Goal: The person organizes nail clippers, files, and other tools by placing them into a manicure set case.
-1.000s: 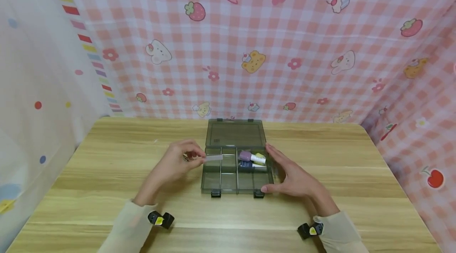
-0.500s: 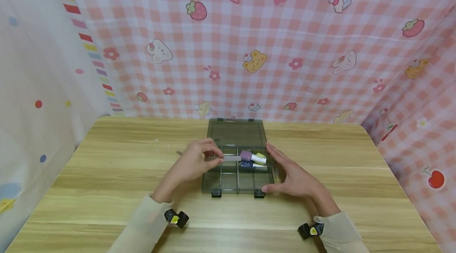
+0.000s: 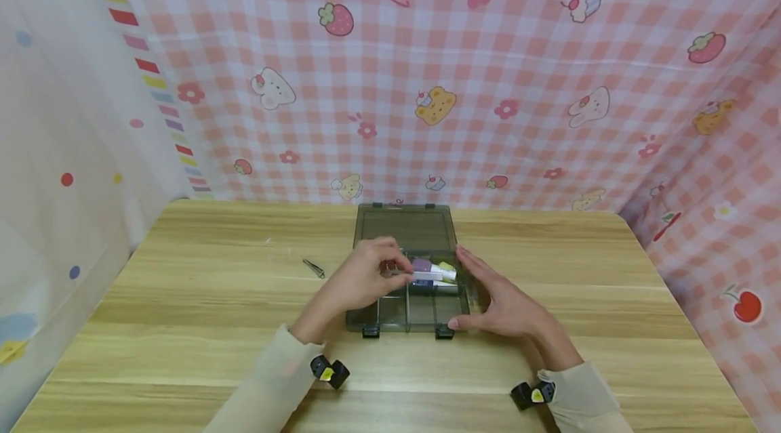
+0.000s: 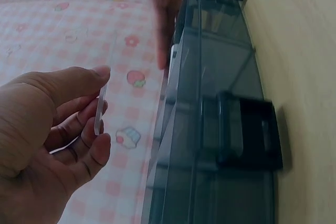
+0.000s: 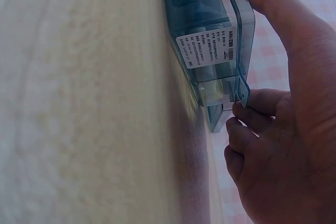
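My left hand point(image 3: 373, 277) pinches a thin pale flat strip point(image 3: 428, 276) between thumb and fingers, above the right part of a smoky clear compartment box point(image 3: 390, 307). Seen edge-on in the left wrist view, the strip point(image 4: 100, 109) stands apart from the box. In the box's back right compartment lie a purple nail polish bottle point(image 3: 421, 264), a dark blue one point(image 3: 422, 283) and something yellow-green point(image 3: 447, 267). My right hand point(image 3: 506, 301) holds the box by its right side, thumb at the front corner and fingers at the back. My left hand hides the back left compartments.
The box's lid point(image 3: 405, 226) lies back towards the patterned cloth point(image 3: 518, 148). Its two latches point(image 3: 370, 331) face me. A slim metal piece point(image 3: 314, 268), too small to name, lies left of the box on the wooden table point(image 3: 213, 297). A printed label point(image 5: 207, 47) is on the box's side.
My left hand has carried the strip rightwards across the box, over the bottles. The slim metal piece has come into full view behind it. My right hand has stayed put.
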### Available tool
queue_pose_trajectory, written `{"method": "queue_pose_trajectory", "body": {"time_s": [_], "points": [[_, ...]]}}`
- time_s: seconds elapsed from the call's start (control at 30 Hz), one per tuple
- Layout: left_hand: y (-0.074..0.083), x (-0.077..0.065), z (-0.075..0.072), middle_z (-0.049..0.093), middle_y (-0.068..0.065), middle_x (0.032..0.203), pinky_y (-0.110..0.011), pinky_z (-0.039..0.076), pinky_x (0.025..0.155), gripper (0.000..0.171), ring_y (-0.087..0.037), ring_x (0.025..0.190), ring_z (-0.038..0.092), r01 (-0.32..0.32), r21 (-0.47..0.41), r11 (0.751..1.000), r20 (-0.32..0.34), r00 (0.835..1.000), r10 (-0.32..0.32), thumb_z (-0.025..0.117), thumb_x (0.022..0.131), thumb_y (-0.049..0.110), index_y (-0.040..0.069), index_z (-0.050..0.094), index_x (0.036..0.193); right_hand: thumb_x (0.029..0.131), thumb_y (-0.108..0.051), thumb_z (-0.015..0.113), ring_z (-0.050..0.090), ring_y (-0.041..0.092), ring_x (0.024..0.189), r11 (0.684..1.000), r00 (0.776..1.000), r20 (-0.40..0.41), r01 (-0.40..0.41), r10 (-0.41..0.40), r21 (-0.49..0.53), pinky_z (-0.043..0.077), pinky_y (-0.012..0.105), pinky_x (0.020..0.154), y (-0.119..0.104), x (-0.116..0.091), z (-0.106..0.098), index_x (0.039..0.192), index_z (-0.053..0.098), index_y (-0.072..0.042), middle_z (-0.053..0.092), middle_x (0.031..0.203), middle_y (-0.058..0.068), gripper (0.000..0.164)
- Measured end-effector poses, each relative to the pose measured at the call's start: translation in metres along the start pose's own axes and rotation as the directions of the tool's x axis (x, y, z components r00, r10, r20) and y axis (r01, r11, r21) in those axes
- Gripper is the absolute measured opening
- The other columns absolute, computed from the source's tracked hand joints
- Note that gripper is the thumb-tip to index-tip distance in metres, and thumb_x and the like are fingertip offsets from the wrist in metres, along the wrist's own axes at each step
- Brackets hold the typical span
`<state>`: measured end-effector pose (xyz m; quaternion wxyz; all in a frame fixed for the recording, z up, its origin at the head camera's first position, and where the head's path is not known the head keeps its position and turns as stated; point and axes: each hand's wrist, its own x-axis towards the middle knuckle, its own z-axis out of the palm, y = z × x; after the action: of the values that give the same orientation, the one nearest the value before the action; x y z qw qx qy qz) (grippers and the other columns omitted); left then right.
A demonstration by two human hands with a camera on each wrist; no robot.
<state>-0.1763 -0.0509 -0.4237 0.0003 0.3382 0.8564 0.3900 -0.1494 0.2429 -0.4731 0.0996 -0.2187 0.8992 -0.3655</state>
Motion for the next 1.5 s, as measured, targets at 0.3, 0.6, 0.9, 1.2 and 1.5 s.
{"method": "queue_pose_trajectory", "body": {"time_s": [0.3, 0.6, 0.9, 1.2, 1.5], "points": [[0.01, 0.01, 0.018, 0.066, 0.004, 0.091, -0.019, 0.049, 0.061, 0.005, -0.008, 0.072, 0.054, 0.022, -0.029, 0.999, 0.044, 0.999, -0.021, 0.079, 0.091, 0.016, 0.013, 0.079, 0.096, 0.075, -0.057, 0.087, 0.016, 0.036, 0.159, 1.0, 1.0, -0.005, 0.003, -0.003, 0.005, 0.026, 0.068, 0.121, 0.002, 0.0, 0.001, 0.167, 0.013, -0.023, 0.011, 0.174, 0.0, 0.123], [0.015, 0.014, 0.033, 0.067, 0.002, 0.093, -0.018, 0.049, 0.062, 0.006, -0.01, 0.074, 0.056, -0.001, -0.007, 1.0, 0.083, 0.997, 0.002, 0.079, 0.092, 0.017, 0.011, 0.079, 0.094, 0.075, -0.06, 0.086, 0.017, 0.035, 0.159, 1.0, 1.0, 0.0, 0.006, -0.006, 0.016, 0.027, 0.068, 0.121, 0.002, 0.001, 0.001, 0.167, 0.013, -0.022, 0.011, 0.174, 0.0, 0.123], [0.013, 0.013, 0.037, 0.069, -0.005, 0.094, -0.022, 0.052, 0.069, 0.018, -0.022, 0.084, 0.067, -0.005, -0.055, 0.998, 0.066, 0.998, 0.009, 0.079, 0.092, 0.02, 0.006, 0.074, 0.102, 0.075, -0.058, 0.086, 0.017, 0.034, 0.159, 1.0, 1.0, -0.003, 0.007, -0.007, 0.016, 0.026, 0.068, 0.121, 0.003, 0.001, 0.001, 0.166, 0.014, -0.022, 0.012, 0.174, -0.001, 0.122], [0.006, 0.004, 0.028, 0.067, -0.003, 0.125, -0.046, 0.056, 0.098, 0.045, -0.025, 0.115, 0.063, 0.045, -0.027, 0.999, 0.046, 0.998, -0.044, 0.078, 0.092, 0.038, 0.012, 0.069, 0.128, 0.075, -0.055, 0.088, 0.016, 0.038, 0.158, 1.0, 1.0, 0.0, 0.018, -0.018, 0.021, 0.024, 0.07, 0.121, 0.003, 0.001, 0.001, 0.166, 0.014, -0.02, 0.012, 0.174, 0.003, 0.122], [-0.001, -0.007, 0.009, 0.057, 0.0, 0.146, -0.057, 0.044, 0.113, 0.064, -0.027, 0.14, 0.05, 0.092, 0.023, 0.995, 0.013, 0.996, -0.093, 0.078, 0.089, 0.049, 0.021, 0.059, 0.143, 0.075, -0.057, 0.087, 0.015, 0.038, 0.159, 1.0, 1.0, 0.004, 0.008, -0.008, 0.022, 0.022, 0.07, 0.121, 0.002, 0.001, 0.0, 0.167, 0.012, -0.021, 0.01, 0.174, 0.002, 0.123]]}}
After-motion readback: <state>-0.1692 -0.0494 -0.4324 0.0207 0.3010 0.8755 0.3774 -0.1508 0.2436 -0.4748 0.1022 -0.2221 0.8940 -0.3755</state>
